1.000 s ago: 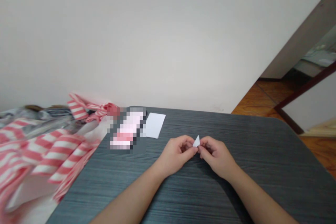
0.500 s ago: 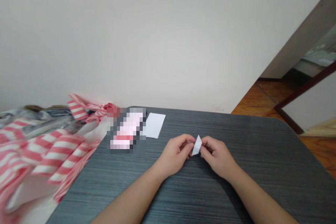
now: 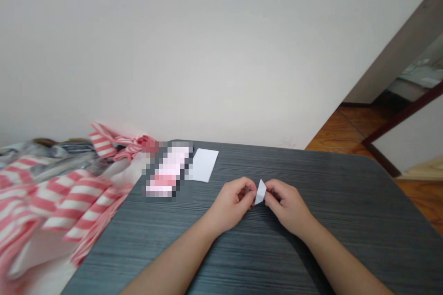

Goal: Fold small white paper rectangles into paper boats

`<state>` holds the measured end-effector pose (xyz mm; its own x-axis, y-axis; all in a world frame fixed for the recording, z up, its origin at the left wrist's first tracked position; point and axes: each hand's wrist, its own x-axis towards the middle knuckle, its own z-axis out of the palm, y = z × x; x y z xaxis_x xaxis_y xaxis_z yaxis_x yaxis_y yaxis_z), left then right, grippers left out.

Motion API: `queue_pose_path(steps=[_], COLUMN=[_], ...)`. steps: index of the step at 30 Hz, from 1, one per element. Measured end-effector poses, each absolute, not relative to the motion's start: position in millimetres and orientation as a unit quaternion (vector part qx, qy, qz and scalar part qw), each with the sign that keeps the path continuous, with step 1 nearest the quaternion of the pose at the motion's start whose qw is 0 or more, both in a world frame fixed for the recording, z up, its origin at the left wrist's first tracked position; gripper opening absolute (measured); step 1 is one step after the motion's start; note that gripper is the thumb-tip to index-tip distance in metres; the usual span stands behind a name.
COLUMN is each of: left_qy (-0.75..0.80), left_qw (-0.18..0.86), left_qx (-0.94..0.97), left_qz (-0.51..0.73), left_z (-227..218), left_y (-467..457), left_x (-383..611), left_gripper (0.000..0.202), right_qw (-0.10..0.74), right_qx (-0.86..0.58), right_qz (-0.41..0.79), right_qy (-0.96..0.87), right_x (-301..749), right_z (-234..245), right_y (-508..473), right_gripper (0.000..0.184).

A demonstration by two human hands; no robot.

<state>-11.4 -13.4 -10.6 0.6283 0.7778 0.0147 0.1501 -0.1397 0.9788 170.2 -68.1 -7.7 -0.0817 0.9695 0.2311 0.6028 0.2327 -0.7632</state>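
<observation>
A small piece of folded white paper (image 3: 260, 191), pointed at the top, is held between my two hands just above the dark table (image 3: 221, 249). My left hand (image 3: 235, 203) has its thumb and fingers pinched at the paper's left edge. From the other side, my right hand (image 3: 285, 205) grips it between thumb and curled fingers. The fingertips behind the paper are partly hidden. Farther back on the table lies a stack or sheet of white paper (image 3: 205, 166), apart from both hands.
A blurred-out pinkish rectangular thing (image 3: 169, 166) lies left of the white sheet. Red-and-white striped cloth (image 3: 69, 198) is heaped beyond the table's left edge. A pale wall (image 3: 221, 55) rises behind the table, and wooden floor (image 3: 328, 131) shows at the right.
The folded paper has tilted and shifted very slightly between my fingers. My left thumb has moved a little toward its lower left edge; my right hand stays almost still.
</observation>
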Motion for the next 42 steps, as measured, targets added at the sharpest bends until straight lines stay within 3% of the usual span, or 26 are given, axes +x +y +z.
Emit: queue_pose_path(steps=[42], left_qy=[0.310], left_qw=[0.469], left_qx=[0.789], left_qz=[0.248], left_z=[-6.2], left_y=[-10.1], left_x=[-11.9], left_gripper=[0.016], right_qw=[0.365], right_qx=[-0.570], right_qz=[0.276], right_qy=[-0.683], right_x=[169.6], right_z=[-12.0], right_y=[-65.8], right_gripper=[0.008])
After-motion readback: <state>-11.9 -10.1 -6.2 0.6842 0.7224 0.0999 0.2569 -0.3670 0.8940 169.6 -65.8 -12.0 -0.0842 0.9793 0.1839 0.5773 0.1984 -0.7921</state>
